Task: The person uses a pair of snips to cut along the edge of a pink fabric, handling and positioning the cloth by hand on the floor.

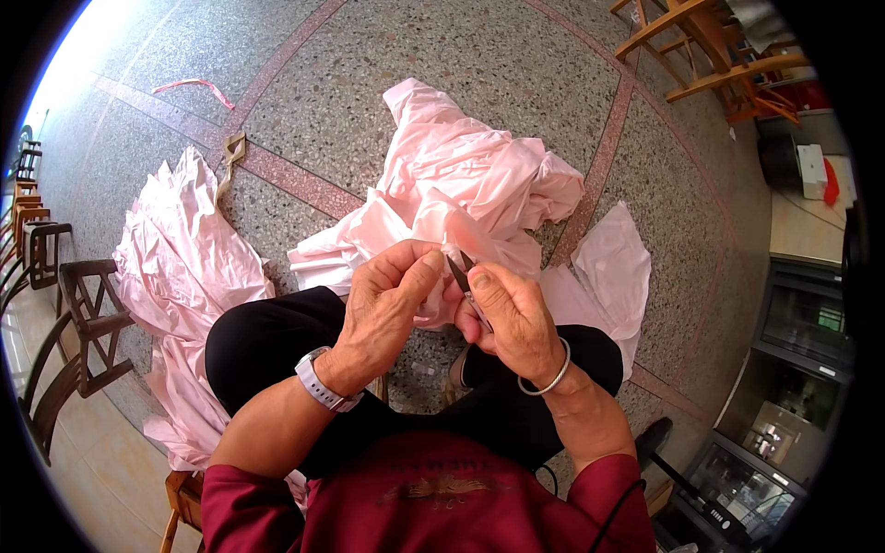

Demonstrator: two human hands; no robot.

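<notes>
Pale pink fabric [466, 152] is bunched on the floor in front of me and rises to my hands over my knees. My left hand [387, 300], with a white watch on the wrist, pinches a small bit of this fabric between thumb and fingers. My right hand [505, 323], wearing a metal bangle, is closed on small dark-bladed snips [461, 276], their tips at the pinched bit beside my left thumb. More crumpled pink fabric [184, 240] spreads at the left, and a paler piece [613, 258] lies at the right.
Dark wooden chairs [94, 324] stand along the left, lighter ones [701, 41] at the upper right. Glass-fronted cabinets [797, 323] line the right. A pink strip [194, 83] and a tan looped tie [233, 152] lie on the speckled floor [304, 83]. A stool [184, 500] is at lower left.
</notes>
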